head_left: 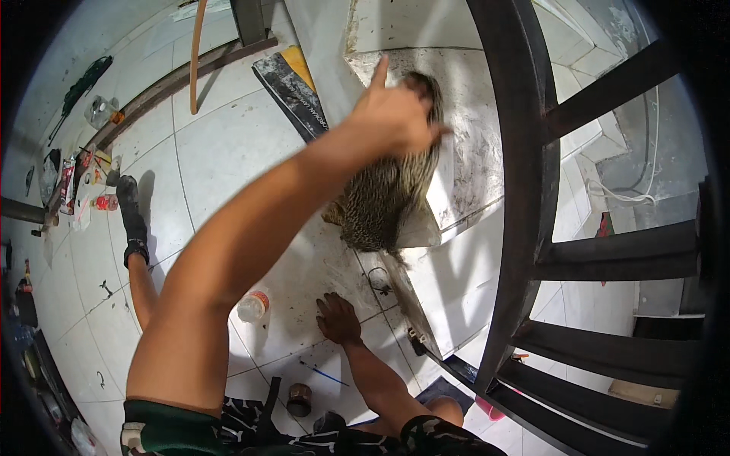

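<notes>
My left hand is stretched out over a shaggy, brown-black patterned bundle. Two of its fingers stand out to the sides; the others blur against a dark patch at the bundle's top, and whether they touch it I cannot tell. The bundle hangs against the edge of a white, dirt-stained step, and what kind of thing it is does not show clearly. Lower down, my right hand rests flat on the white tiled floor, fingers spread, holding nothing.
A clear jar with an orange band and a dark jar stand near me. Thin blue stick lies by my right forearm. Dark railing rises at right. Black-and-yellow box leans beyond; clutter lines the left wall.
</notes>
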`<state>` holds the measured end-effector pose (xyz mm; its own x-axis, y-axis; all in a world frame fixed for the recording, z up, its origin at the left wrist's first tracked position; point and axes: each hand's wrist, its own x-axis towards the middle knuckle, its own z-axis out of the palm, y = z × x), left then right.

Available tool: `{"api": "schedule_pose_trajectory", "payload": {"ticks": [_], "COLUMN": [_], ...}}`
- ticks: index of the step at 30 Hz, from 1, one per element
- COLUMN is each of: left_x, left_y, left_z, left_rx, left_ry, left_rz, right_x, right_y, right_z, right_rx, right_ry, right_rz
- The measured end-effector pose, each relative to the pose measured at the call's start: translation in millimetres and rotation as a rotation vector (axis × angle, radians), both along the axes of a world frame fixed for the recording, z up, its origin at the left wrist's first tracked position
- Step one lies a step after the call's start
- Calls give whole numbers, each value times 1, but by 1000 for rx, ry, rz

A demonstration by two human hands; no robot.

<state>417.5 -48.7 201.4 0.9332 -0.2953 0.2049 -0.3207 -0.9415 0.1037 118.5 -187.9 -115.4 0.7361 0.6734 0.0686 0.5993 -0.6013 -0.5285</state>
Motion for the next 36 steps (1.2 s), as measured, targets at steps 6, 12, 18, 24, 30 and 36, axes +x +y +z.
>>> {"api": "schedule_pose_trajectory", "payload": {"ticks": [6, 12, 18, 24, 30, 36], "left_x": [14, -41, 7, -78, -57, 36], "left_y": [4, -5, 4, -23, -20, 18], "left_z": [-1, 7, 18, -11, 2, 39], "left_rx": [14, -182, 85, -394, -1398, -137], "left_ry": [-126, -145, -51, -103, 70, -860], "left_rz": [20, -356, 40, -525, 130, 72], "right_x": [2, 4, -5, 1, 2, 0], "right_y": [-6, -21, 3, -16, -15, -12], "right_z": [4, 2, 8, 5, 3, -2], "right_rx": [-34, -35, -53, 77, -91, -51], "right_ry": [-11, -53, -22, -58, -12, 40], "right_rz": [1, -1, -1, -25, 15, 0]}}
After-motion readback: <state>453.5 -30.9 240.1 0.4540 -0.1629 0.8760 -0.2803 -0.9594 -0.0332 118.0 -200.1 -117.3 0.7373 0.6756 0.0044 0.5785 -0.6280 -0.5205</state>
